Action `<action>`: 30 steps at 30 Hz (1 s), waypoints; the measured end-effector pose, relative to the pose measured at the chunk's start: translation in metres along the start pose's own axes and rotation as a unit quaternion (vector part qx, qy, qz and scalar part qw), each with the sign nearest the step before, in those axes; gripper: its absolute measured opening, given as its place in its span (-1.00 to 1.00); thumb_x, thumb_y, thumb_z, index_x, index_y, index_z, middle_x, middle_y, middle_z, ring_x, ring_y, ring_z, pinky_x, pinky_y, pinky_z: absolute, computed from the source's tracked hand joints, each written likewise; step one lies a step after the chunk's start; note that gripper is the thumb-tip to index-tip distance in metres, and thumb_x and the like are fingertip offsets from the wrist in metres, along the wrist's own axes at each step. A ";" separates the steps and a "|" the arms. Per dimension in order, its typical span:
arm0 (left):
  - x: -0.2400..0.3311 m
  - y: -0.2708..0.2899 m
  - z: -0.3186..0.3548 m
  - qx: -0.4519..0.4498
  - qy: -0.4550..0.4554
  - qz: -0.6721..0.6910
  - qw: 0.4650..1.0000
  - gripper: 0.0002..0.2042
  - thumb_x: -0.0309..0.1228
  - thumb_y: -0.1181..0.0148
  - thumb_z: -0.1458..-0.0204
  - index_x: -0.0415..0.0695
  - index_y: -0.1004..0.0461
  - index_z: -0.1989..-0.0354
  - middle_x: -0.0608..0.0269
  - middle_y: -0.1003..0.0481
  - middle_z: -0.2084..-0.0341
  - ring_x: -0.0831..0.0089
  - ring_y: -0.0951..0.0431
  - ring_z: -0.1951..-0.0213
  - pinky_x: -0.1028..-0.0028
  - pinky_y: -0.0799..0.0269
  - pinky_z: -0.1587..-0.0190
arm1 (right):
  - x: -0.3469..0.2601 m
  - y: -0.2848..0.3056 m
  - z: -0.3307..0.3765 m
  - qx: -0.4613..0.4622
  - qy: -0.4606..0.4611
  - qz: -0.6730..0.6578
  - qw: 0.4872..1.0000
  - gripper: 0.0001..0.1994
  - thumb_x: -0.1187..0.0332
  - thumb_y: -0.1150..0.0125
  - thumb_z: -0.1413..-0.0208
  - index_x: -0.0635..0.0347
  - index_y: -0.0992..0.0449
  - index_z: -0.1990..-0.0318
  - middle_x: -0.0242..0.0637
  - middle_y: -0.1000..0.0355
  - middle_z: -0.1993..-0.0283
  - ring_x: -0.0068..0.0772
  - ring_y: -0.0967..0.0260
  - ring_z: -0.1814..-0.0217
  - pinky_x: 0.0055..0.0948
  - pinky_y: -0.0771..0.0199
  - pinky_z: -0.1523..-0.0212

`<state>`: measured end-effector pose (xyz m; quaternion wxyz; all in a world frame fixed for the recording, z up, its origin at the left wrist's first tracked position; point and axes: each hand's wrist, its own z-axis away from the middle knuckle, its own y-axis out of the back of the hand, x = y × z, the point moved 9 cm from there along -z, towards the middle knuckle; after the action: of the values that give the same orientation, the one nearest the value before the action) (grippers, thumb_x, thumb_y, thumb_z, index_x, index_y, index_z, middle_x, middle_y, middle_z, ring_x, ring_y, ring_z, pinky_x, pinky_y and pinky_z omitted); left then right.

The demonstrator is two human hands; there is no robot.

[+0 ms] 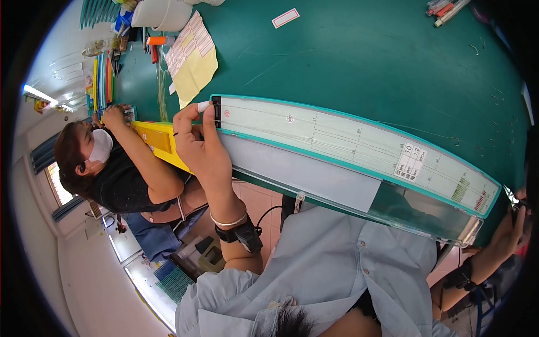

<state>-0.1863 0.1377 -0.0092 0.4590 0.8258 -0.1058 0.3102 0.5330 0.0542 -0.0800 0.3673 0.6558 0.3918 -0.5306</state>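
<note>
A long teal case (364,178) with a pale marked insert lies across the front of the table. Fine clear lines run along its length, and rows of small hooks (461,190) sit near its right end. At the case's left end is a black strip (217,112). My left hand (202,143), white tape on one finger, pinches thumb and forefinger together at this strip; what they hold is too small to tell. At the far right rim my right hand (519,224) is closed beside the case's end, near a shiny metal tip (511,195); its grip is partly dark.
A clear lid (426,216) and pale sheet (303,168) lie along the case's near side. Loose hooks (474,49) dot the green tabletop (337,62). Papers (193,62) and an orange spool (157,41) lie beyond. A masked co-worker (106,168) works at left beside a yellow case (160,140).
</note>
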 end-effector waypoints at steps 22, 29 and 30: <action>0.002 0.000 0.001 0.003 -0.010 -0.013 1.000 -0.91 -0.56 -0.22 -0.16 -0.28 -0.54 0.20 0.27 -0.48 0.22 0.63 -0.36 0.42 0.60 -0.24 0.43 | -0.009 -0.016 -0.001 -0.024 -0.002 -0.001 1.000 -0.89 0.56 -0.12 -0.26 0.27 -0.39 0.10 -0.13 -0.44 0.01 -0.40 -0.39 -0.03 -0.49 -0.41 0.00; 0.004 -0.002 0.001 0.000 -0.021 -0.011 1.000 -0.91 -0.55 -0.22 -0.16 -0.28 -0.54 0.20 0.27 -0.48 0.23 0.62 -0.35 0.41 0.59 -0.23 0.43 | -0.010 -0.017 -0.001 -0.027 -0.003 0.007 1.000 -0.90 0.57 -0.11 -0.26 0.26 -0.38 0.11 -0.13 -0.43 0.01 -0.40 -0.39 -0.03 -0.49 -0.41 0.00; 0.003 -0.001 0.001 0.001 -0.022 -0.016 1.000 -0.91 -0.55 -0.22 -0.16 -0.28 -0.54 0.20 0.27 -0.48 0.23 0.62 -0.35 0.42 0.59 -0.23 0.43 | -0.010 -0.018 0.000 -0.028 -0.003 0.008 1.000 -0.90 0.57 -0.11 -0.26 0.26 -0.38 0.11 -0.13 -0.43 0.01 -0.40 -0.39 -0.03 -0.49 -0.40 0.00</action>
<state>-0.1833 0.1379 -0.0088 0.4602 0.8346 -0.1027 0.2847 0.5158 0.0609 -0.0713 0.3910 0.6469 0.3994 -0.5187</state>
